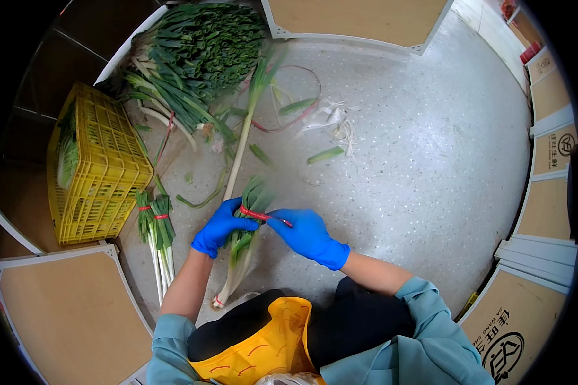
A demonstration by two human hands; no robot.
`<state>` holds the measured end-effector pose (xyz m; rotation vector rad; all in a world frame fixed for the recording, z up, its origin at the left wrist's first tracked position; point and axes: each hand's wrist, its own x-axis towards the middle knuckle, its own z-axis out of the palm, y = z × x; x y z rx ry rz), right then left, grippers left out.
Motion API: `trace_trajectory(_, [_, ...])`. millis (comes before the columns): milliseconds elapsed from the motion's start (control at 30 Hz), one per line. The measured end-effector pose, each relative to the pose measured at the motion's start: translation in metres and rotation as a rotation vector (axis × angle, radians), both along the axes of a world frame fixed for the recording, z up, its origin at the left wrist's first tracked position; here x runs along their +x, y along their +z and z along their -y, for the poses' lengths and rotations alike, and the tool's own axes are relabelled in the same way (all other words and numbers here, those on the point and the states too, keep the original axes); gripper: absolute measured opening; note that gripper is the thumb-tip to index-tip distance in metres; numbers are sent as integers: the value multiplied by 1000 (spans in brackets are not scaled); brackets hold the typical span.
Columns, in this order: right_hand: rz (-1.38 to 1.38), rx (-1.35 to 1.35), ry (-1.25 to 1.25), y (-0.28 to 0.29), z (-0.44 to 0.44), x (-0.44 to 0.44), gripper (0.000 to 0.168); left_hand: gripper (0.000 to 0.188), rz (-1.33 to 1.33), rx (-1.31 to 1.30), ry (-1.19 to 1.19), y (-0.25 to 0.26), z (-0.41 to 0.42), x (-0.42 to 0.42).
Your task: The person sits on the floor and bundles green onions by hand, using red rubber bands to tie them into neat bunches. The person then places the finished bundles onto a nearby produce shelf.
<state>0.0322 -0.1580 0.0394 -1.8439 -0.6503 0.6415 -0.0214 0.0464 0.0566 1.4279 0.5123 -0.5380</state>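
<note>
My left hand [221, 226], in a blue glove, grips a bunch of leeks [238, 260] around its green upper part. A red tie [253, 213] circles the leaves there, and my right hand [306, 236], also gloved in blue, pinches its end. Another red band wraps the white root end low down, near my knees. Just beyond my left hand, one long leek [243, 139] stretches away across the floor; its near end is hidden behind the glove. Left of me lie two bunches of leeks [156, 231], each bound with a red band.
A big heap of leeks [212, 53] covers the floor at the far left. Nearer stands a yellow plastic crate [108, 168] with leafy vegetables inside. Loose leaves [325, 155], white plastic scraps [334, 120] and a red strap [313, 113] litter the floor. Wooden-panelled stands [67, 313] edge the space.
</note>
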Motion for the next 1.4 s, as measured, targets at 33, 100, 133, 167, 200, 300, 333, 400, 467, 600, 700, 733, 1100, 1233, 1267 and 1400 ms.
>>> trace_trajectory(33, [-9,18,-13,0,-1,1,24,54,50,47,-44,-3,-1,-1])
trace_trajectory(100, [-28,51,-35,0,-3,2,24,54,151,138,-128,-9,-4,-3])
trace_trajectory(133, [-47,27,-23,2,-3,2,25,53,182,177,-126,7,4,0])
trace_trajectory(167, [-65,3,-8,5,0,2,26,52,213,215,-120,24,18,2])
trace_trajectory(200, [-79,-8,17,7,0,3,26,51,245,269,-106,37,30,5])
trace_trajectory(300, [3,-68,21,4,-2,2,27,47,254,210,-87,34,32,-2])
trace_trajectory(333, [-68,-84,6,4,1,6,27,46,267,276,-133,41,34,2])
trace_trajectory(400, [-150,46,-32,-12,0,10,25,43,317,354,-116,35,33,1])
trace_trajectory(467, [-137,12,-6,-15,-10,15,25,40,324,495,-78,24,31,-4])
trace_trajectory(600, [410,-210,95,-22,-57,57,20,35,209,902,35,21,24,2])
trace_trajectory(700, [724,-615,-64,-83,-37,176,21,32,213,955,37,38,17,-6])
trace_trajectory(733, [623,-615,-225,-72,-22,195,20,32,120,932,87,43,3,-10])
trace_trajectory(1100, [975,-682,335,-109,81,97,55,58,-105,1052,499,-72,-240,-188])
trace_trajectory(1233, [647,-924,518,-64,57,68,61,100,89,794,631,-89,-202,-215])
trace_trajectory(1267, [835,-893,512,-68,60,67,61,103,41,1049,499,-96,-193,-239])
trace_trajectory(1400, [790,-979,559,-50,19,67,52,105,-651,1372,375,-111,-152,-343])
